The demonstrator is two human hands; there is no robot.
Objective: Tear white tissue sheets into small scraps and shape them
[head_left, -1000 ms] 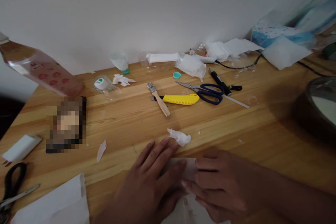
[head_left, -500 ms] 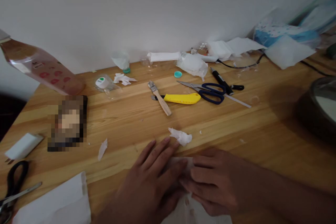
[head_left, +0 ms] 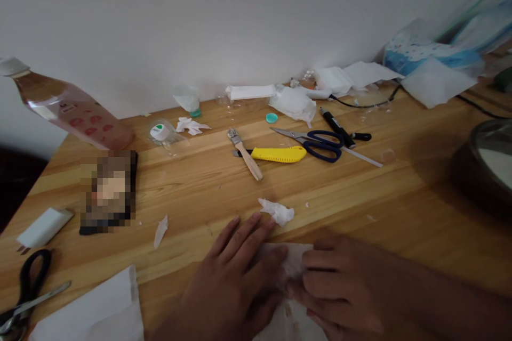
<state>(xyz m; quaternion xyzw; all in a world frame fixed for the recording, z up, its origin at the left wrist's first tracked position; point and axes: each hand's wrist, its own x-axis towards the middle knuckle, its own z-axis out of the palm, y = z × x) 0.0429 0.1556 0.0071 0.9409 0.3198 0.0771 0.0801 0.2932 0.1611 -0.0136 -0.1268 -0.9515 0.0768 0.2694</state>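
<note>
Close to the front edge of the view, a thin white paper sheet (head_left: 298,314) lies on the table, partly hidden beneath both hands. My left hand (head_left: 236,277) rests flat on its left side with fingers stretched out. Curled fingers of my right hand (head_left: 340,282) pinch the sheet from the right; the fingertips are blurred and partly covered. A crumpled scrap of white tissue (head_left: 280,212) lies just beyond the left fingertips. Farther off are a flat wooden-handled brush (head_left: 248,157), a yellow utility knife (head_left: 280,154) under it, and dark-blue-handled scissors (head_left: 320,144).
A pink-printed bottle (head_left: 80,112) stands at the left, near a white charger (head_left: 45,229), black-handled scissors (head_left: 34,287) and folded white paper (head_left: 96,309). A dark pot (head_left: 480,165) sits at the right. Plastic wrappings (head_left: 294,104) and a black cable (head_left: 364,102) line the wall.
My right hand has shifted slightly to the right, showing more of the sheet between the hands. My left hand stays spread on it. The view has tilted a little.
</note>
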